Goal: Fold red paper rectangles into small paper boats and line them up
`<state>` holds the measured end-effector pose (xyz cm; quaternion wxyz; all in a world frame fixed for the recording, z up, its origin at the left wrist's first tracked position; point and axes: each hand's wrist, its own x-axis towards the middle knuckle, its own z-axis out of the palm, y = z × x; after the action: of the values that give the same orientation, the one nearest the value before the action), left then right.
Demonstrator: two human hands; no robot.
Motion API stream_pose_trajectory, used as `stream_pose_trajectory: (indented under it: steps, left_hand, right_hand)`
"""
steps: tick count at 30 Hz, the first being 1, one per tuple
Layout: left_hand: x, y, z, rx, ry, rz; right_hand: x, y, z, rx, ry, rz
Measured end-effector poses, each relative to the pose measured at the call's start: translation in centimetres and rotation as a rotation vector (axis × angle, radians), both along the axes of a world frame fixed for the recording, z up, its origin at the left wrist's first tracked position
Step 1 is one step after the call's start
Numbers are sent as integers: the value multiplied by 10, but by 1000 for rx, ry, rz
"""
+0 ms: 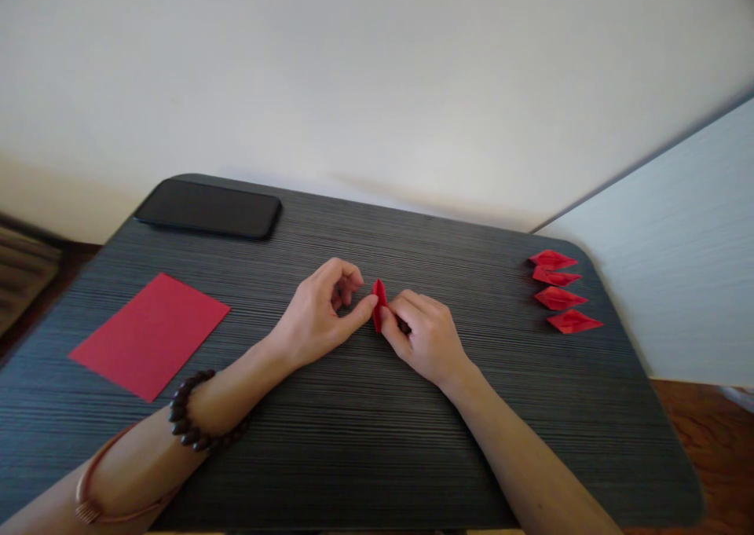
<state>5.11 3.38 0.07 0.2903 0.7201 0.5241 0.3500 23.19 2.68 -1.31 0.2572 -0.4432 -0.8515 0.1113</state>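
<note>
Between my hands, at the middle of the table, a small folded red paper piece (379, 305) stands with its pointed tip facing the wall. My right hand (425, 334) pinches its right side between thumb and fingers. The thumb of my left hand (323, 309) touches the left side of the piece; the other fingers are loosely curled, apart from the thumb. Part of the folded paper is hidden behind the fingertips.
Flat red paper (151, 337) lies on the left of the dark table (353, 456). A black phone (209, 209) rests at the back left. Several folded red paper pieces (561, 298) are lined up at the right. A white wall (365, 87) rises behind; a pale panel (665, 260) borders the right.
</note>
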Motion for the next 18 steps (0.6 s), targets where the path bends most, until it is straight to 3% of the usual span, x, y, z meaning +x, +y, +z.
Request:
stream_pose_trajectory:
  steps: [8,13,18]
  left_hand:
    - [1,-4,-4,69,463,7]
    - [1,-4,-3,63,398,4]
    - [-2,-4,-5,164,390,2]
  right_hand:
    - [-2,0,0,47,-42,-29]
    - [-3,-1,0,54,-41,-111]
    - [-5,-1,1,55,-72,-216]
